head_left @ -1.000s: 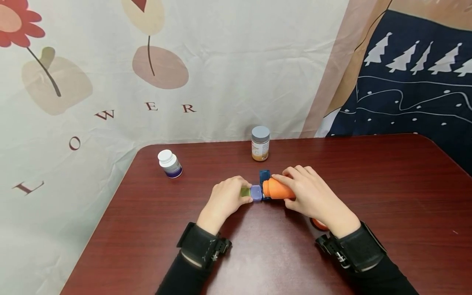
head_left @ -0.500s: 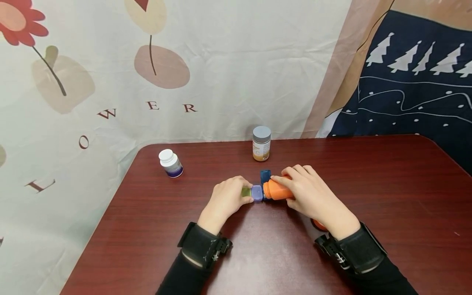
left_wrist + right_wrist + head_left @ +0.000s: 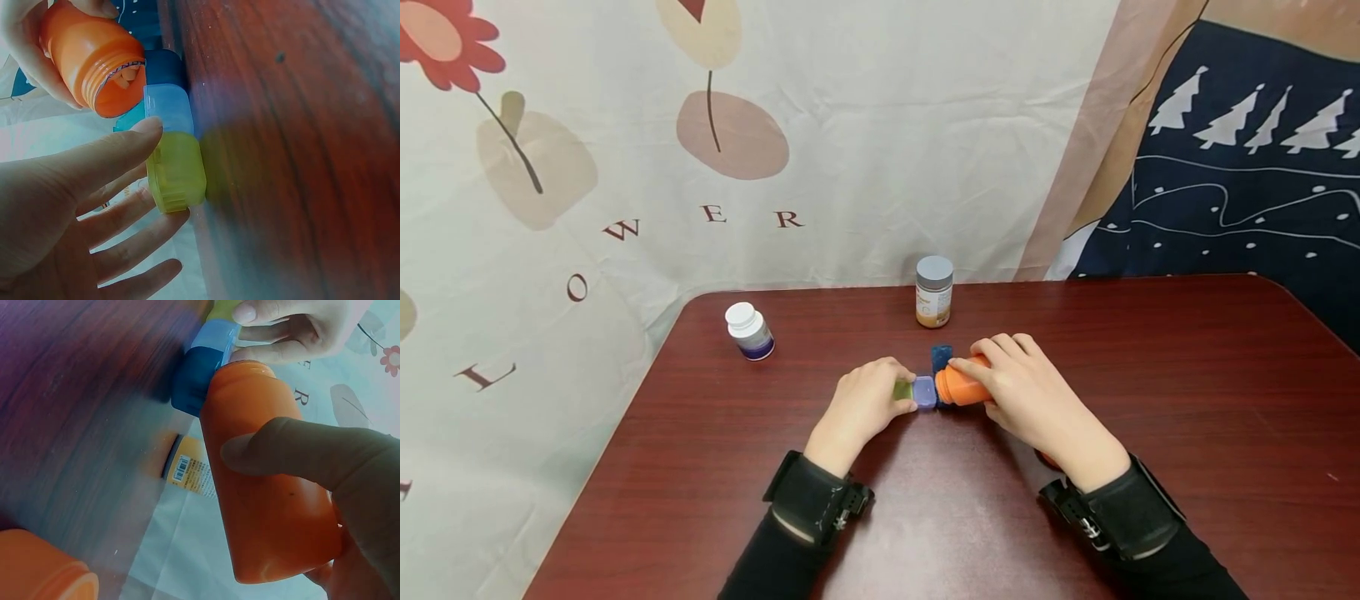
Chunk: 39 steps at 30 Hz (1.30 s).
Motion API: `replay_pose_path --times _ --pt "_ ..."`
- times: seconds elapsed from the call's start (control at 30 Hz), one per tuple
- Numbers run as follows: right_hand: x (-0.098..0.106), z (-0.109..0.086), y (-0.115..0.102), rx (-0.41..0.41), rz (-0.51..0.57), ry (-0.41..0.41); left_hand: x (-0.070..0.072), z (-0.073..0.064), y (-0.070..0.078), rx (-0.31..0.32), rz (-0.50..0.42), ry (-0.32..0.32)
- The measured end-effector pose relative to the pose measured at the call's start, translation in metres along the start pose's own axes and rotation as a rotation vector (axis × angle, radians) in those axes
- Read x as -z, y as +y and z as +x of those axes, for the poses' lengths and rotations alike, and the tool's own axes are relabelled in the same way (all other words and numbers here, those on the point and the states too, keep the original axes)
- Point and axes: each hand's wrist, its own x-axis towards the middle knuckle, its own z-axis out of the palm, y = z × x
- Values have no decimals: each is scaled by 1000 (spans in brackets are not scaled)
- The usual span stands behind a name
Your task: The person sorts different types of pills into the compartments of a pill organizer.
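Observation:
In the head view my left hand (image 3: 861, 404) pinches the yellow-green end of a small pill organizer (image 3: 924, 392) between thumb and fingers. Its compartments are yellow-green, purple and dark blue, and a blue lid (image 3: 942, 358) stands up at the blue end. My right hand (image 3: 1026, 400) grips an orange bottle (image 3: 964, 383), tilted with its uncapped mouth at the blue compartment. The left wrist view shows a few pale pills (image 3: 128, 76) inside the bottle's mouth. What lies in the blue compartment is hidden by the bottle.
A white bottle (image 3: 749, 332) stands at the table's back left, and a grey-lidded jar (image 3: 934, 292) behind the organizer. An orange round piece (image 3: 44, 569), seen only in part, lies beneath my right wrist. A printed cloth (image 3: 865, 150) hangs behind the dark red table (image 3: 1187, 375).
The orange bottle tips slightly, its base end rising a little as my right hand shifts. My left hand and the organizer stay nearly still; the head view has drifted slightly.

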Motion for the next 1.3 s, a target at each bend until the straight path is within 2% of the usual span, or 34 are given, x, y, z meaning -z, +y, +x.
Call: replay_pose_path --times 0.2,0.27,0.47,0.67,0.87,1.0,1.1,1.2,1.3 --pt "-2 0 -1 6 -5 27 37 -18 29 20 -58 -48" --pt "-3 0 -1 10 1 39 41 -21 32 25 -65 -51" --pt "-6 0 0 19 16 64 42 -23 34 30 -84 -56" --pt "-3 0 2 -23 43 -12 40 -23 32 27 -90 -51" --pt "-5 -1 4 -100 134 -56 42 -23 33 30 -85 -47" --pt "-6 -3 6 -152 196 -95 35 -19 27 16 -72 -35" --pt "-6 -4 7 -190 237 -126 12 -8 9 -11 -40 2" --pt "-5 -4 9 -215 274 -149 -4 2 -2 -14 -23 11" --pt "-4 -4 10 -234 307 -160 -11 6 -7 -7 -40 3"
